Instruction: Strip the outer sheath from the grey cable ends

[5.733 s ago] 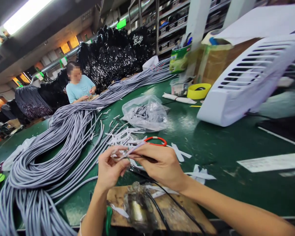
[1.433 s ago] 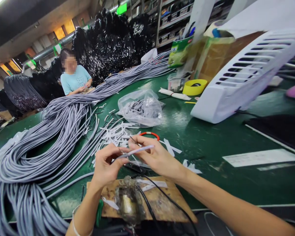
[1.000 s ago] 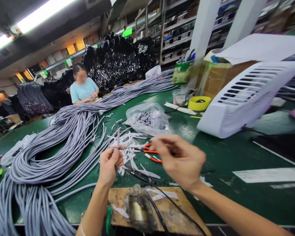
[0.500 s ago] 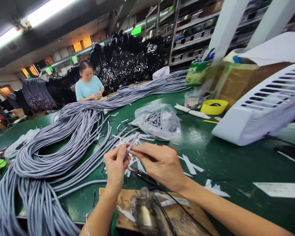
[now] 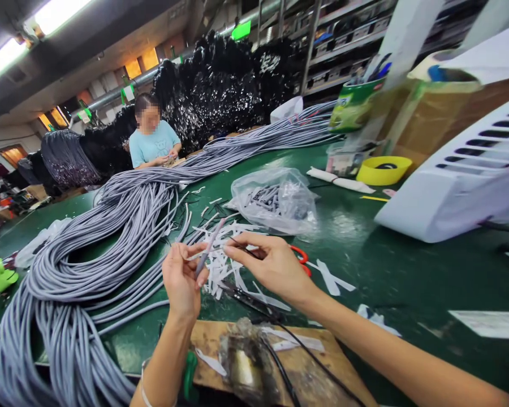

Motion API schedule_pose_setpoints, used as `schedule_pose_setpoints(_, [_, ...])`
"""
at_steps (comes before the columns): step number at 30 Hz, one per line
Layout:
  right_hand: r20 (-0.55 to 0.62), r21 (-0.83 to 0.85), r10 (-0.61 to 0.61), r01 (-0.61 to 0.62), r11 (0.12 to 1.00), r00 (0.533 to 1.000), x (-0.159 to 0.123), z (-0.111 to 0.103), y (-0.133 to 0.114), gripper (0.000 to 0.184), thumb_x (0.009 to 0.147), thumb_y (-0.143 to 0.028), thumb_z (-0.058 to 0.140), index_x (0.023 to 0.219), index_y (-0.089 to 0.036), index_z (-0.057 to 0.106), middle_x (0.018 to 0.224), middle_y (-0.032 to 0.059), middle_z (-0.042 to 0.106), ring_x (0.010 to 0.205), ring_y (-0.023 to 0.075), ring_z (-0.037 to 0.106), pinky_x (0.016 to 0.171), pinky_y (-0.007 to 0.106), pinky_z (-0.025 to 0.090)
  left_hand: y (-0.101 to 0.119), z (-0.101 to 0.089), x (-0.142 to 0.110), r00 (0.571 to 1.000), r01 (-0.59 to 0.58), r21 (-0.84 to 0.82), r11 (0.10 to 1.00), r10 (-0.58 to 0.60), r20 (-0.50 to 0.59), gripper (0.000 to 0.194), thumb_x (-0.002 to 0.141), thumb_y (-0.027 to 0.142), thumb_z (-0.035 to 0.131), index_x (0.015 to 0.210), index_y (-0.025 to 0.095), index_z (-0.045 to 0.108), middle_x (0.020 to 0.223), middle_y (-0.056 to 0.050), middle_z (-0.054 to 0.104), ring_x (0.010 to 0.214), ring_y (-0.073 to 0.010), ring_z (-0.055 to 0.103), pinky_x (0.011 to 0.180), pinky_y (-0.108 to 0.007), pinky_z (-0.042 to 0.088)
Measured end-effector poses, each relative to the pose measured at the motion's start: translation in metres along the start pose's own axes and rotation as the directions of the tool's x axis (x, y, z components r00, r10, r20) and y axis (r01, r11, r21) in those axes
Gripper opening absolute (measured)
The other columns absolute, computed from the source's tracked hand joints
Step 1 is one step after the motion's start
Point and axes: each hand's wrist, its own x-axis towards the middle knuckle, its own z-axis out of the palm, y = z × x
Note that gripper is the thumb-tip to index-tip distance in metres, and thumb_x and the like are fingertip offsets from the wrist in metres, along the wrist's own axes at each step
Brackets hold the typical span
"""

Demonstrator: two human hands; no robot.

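My left hand (image 5: 183,280) is closed on a grey cable (image 5: 203,261), pinched between thumb and fingers. The cable's end points up and away and has a paler, pinkish tip. Just to the right, my right hand (image 5: 275,268) pinches a thin dark wire-like piece (image 5: 242,244); its exact kind is too small to tell. The right fingertips are close to the cable end. Beneath both hands lies a pile of white strips (image 5: 224,265). A dark tool with a black cord (image 5: 248,299) rests below the right hand.
A large bundle of grey cables (image 5: 63,260) covers the left side. A clear bag of small grey pieces (image 5: 275,200) lies ahead, with red-handled scissors (image 5: 301,255) nearer. In front sits a wooden board (image 5: 314,367). At right stand a white vented appliance (image 5: 432,209) and yellow tape (image 5: 384,169). A co-worker (image 5: 155,141) sits opposite.
My hands have drawn slightly apart, the left one shifting left with the cable. More of the red scissor handles shows beside my right hand. The camera view has shifted a little.
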Motion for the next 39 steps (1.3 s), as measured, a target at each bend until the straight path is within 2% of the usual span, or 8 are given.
schedule_pose_setpoints(4, [-0.015, -0.024, 0.009, -0.009, 1.0, 1.0, 0.008, -0.001, 0.01, 0.021, 0.073, -0.032, 0.052, 0.069, -0.015, 0.063, 0.067, 0.0047, 0.065, 0.059, 0.0146, 0.056, 0.051, 0.024, 0.044, 0.0, -0.002, -0.003, 0.982, 0.052, 0.064, 0.997, -0.062, 0.176, 0.05, 0.048, 0.042, 0.079, 0.082, 0.017, 0.053, 0.065, -0.003, 0.065, 0.035, -0.0004, 0.035, 0.032, -0.011, 0.021])
schedule_pose_setpoints(8, [-0.254, -0.152, 0.054, -0.095, 0.984, 0.966, 0.024, -0.016, 0.022, 0.014, 0.068, -0.026, 0.052, 0.061, -0.016, 0.06, 0.057, 0.0027, 0.06, 0.054, 0.0142, 0.054, 0.053, 0.026, 0.044, 0.0, -0.005, 0.002, 0.984, -0.09, 0.135, 0.987, 0.067, 0.166, 0.044, 0.051, 0.032, 0.08, 0.087, 0.016, 0.062, 0.049, 0.006, 0.052, 0.034, 0.0006, 0.03, 0.032, -0.011, 0.016])
schedule_pose_setpoints(11, [-0.343, -0.058, 0.027, -0.05, 0.997, 0.939, 0.029, -0.027, 0.013, 0.016, 0.069, -0.03, 0.053, 0.064, -0.016, 0.059, 0.059, 0.0024, 0.059, 0.052, 0.0119, 0.052, 0.048, 0.023, 0.043, -0.002, -0.005, 0.007, 0.986, -0.047, 0.183, 0.982, 0.016, 0.165, 0.037, 0.053, 0.034, 0.078, 0.082, 0.014, 0.066, 0.045, 0.006, 0.049, 0.033, 0.0014, 0.026, 0.031, -0.012, 0.013])
schedule_pose_setpoints(15, [-0.064, 0.146, -0.064, 0.072, 0.987, 0.996, 0.014, -0.028, -0.014, 0.022, 0.074, -0.036, 0.054, 0.077, -0.017, 0.064, 0.059, -0.0001, 0.058, 0.042, 0.0077, 0.047, 0.034, 0.018, 0.035, -0.013, -0.001, 0.005, 0.947, 0.088, 0.301, 0.949, -0.173, 0.271, 0.037, 0.058, 0.045, 0.073, 0.068, 0.01, 0.066, 0.044, 0.004, 0.047, 0.033, 0.0012, 0.027, 0.033, -0.014, 0.014])
schedule_pose_setpoints(18, [0.016, 0.236, -0.141, 0.133, 0.963, 0.99, 0.004, -0.027, -0.026, 0.016, 0.073, -0.033, 0.057, 0.074, -0.018, 0.063, 0.066, 0.0015, 0.062, 0.048, 0.0095, 0.055, 0.04, 0.019, 0.044, -0.02, 0.004, 0.0, 0.917, 0.125, 0.323, 0.938, -0.234, 0.323, 0.044, 0.061, 0.052, 0.067, 0.055, 0.008, 0.062, 0.042, 0.004, 0.043, 0.032, 0.0015, 0.025, 0.033, -0.015, 0.014])
schedule_pose_setpoints(27, [-0.231, 0.062, -0.165, 0.184, 0.981, 0.959, 0.005, -0.029, -0.021, 0.014, 0.076, -0.024, 0.051, 0.067, -0.016, 0.058, 0.06, 0.001, 0.06, 0.048, 0.0082, 0.051, 0.04, 0.017, 0.04, -0.013, 0.0, 0.011, 0.968, 0.103, 0.46, 0.882, -0.196, 0.159, 0.044, 0.06, 0.049, 0.068, 0.048, 0.008, 0.057, 0.048, 0.0, 0.052, 0.03, 0.0006, 0.029, 0.034, -0.017, 0.014])
schedule_pose_setpoints(35, [-0.246, 0.034, -0.077, 0.088, 0.996, 0.966, 0.007, -0.028, -0.018, 0.017, 0.074, -0.031, 0.052, 0.067, -0.017, 0.059, 0.063, 0.0028, 0.062, 0.046, 0.0094, 0.048, 0.039, 0.02, 0.038, -0.007, -0.021, 0.021, 0.927, 0.074, 0.716, 0.694, -0.313, 0.207, 0.039, 0.067, 0.046, 0.06, 0.05, 0.01, 0.061, 0.037, 0.001, 0.047, 0.031, -0.0059, 0.038, 0.037, -0.02, 0.029])
schedule_pose_setpoints(39, [-0.24, 0.006, -0.084, 0.088, 0.996, 0.967, 0.008, -0.03, -0.018, 0.018, 0.073, -0.032, 0.052, 0.069, -0.017, 0.062, 0.062, 0.0029, 0.063, 0.046, 0.0106, 0.051, 0.04, 0.021, 0.041, -0.001, -0.033, 0.027, 0.997, -0.032, 0.846, 0.532, -0.044, 0.065, 0.026, 0.07, 0.033, 0.06, 0.055, 0.011, 0.064, 0.046, -0.002, 0.056, 0.044, -0.0127, 0.053, 0.048, -0.023, 0.041])
